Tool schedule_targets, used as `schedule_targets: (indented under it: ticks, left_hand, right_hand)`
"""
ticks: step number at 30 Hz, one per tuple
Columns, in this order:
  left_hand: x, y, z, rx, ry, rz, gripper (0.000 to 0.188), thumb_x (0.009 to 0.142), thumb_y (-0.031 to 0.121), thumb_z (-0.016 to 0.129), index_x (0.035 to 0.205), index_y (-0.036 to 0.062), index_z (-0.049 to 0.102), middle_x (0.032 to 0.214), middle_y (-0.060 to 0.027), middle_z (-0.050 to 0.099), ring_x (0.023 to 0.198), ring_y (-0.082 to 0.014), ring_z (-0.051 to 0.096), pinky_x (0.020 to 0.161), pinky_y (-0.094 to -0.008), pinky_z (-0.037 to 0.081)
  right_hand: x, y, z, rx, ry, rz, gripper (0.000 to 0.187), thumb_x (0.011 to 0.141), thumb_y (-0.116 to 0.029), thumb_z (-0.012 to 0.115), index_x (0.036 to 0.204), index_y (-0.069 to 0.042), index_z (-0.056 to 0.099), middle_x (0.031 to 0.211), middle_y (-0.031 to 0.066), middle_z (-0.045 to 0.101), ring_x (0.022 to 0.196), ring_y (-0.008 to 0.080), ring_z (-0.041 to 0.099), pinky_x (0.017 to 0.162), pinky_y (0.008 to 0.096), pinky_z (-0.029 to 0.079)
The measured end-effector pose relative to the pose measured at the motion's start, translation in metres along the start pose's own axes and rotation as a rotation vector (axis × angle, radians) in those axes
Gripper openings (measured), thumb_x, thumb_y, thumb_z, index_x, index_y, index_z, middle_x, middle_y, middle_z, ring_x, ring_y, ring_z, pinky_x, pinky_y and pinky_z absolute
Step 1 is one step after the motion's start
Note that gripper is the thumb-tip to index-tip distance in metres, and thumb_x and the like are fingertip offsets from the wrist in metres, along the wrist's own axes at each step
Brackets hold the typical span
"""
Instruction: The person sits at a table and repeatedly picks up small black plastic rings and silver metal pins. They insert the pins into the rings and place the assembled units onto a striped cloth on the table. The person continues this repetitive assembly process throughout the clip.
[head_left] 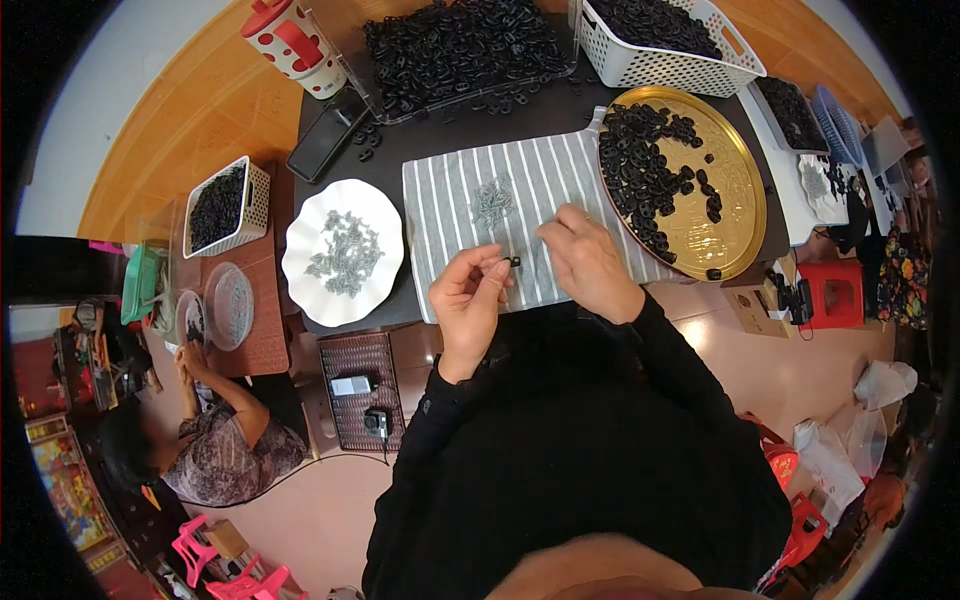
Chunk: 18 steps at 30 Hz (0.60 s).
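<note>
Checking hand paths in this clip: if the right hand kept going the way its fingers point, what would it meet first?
Probably the small grey pile on the striped cloth; the right hand points up-left across it, though height above the cloth is unclear.

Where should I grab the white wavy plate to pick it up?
Grip the white wavy plate by its bare scalloped rim, probably from the near edge, which juts past the table. The small grey parts heap in its middle, so keep it level.

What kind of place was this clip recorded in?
Probably a home or small workshop used for hand assembly. White baskets and a gold tray hold heaps of small black parts, a white plate holds grey ones, and another person works at a side table.
</note>
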<state>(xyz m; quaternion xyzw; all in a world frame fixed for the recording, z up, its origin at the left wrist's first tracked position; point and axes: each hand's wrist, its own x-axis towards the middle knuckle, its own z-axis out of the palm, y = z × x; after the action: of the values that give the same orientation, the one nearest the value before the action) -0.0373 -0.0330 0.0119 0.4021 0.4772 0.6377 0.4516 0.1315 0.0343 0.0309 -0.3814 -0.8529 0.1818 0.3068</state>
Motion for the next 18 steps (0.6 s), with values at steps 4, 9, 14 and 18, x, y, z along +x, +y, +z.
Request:
schedule_targets:
  ticks: [4,9,14,18]
  left_hand:
    - [0.000,0.001,0.002,-0.036,-0.013,-0.026,0.018,0.088,-0.003,0.063,0.106,-0.0015,0.064,0.083,-0.0035,0.065,0.068,-0.0073,0.060,0.053,-0.0192,0.046]
    - [0.003,-0.002,0.007,-0.086,-0.044,-0.055,0.023,0.088,-0.004,0.062,0.112,-0.0031,0.063,0.087,-0.0050,0.065,0.070,-0.0110,0.062,0.055,-0.0204,0.046]
    - [0.006,-0.003,0.017,-0.089,-0.132,-0.140,0.027,0.088,-0.004,0.062,0.115,-0.0031,0.062,0.087,-0.0043,0.065,0.069,-0.0110,0.062,0.054,-0.0204,0.046]
    - [0.008,-0.005,0.025,-0.086,-0.172,-0.159,0.029,0.088,-0.004,0.062,0.117,-0.0026,0.061,0.086,-0.0032,0.064,0.068,-0.0100,0.062,0.053,-0.0199,0.046]
  right_hand:
    - [-0.009,0.001,-0.011,-0.005,0.009,-0.041,0.008,0.075,0.006,0.056,0.082,0.002,0.055,0.083,0.0167,0.049,0.079,0.0358,0.055,0.069,0.0433,0.046]
    - [-0.021,0.010,-0.020,0.028,0.052,-0.039,0.006,0.076,0.004,0.060,0.081,0.002,0.057,0.079,0.0130,0.053,0.071,0.0316,0.057,0.062,0.0400,0.045]
    - [-0.019,0.017,-0.008,0.733,0.199,0.411,0.005,0.083,0.001,0.063,0.087,0.003,0.063,0.076,0.0032,0.063,0.067,0.0114,0.060,0.057,0.0251,0.045]
    - [-0.011,0.020,0.000,0.996,0.158,0.491,0.007,0.087,-0.001,0.063,0.093,0.002,0.065,0.079,0.0010,0.064,0.068,0.0040,0.056,0.059,0.0191,0.044]
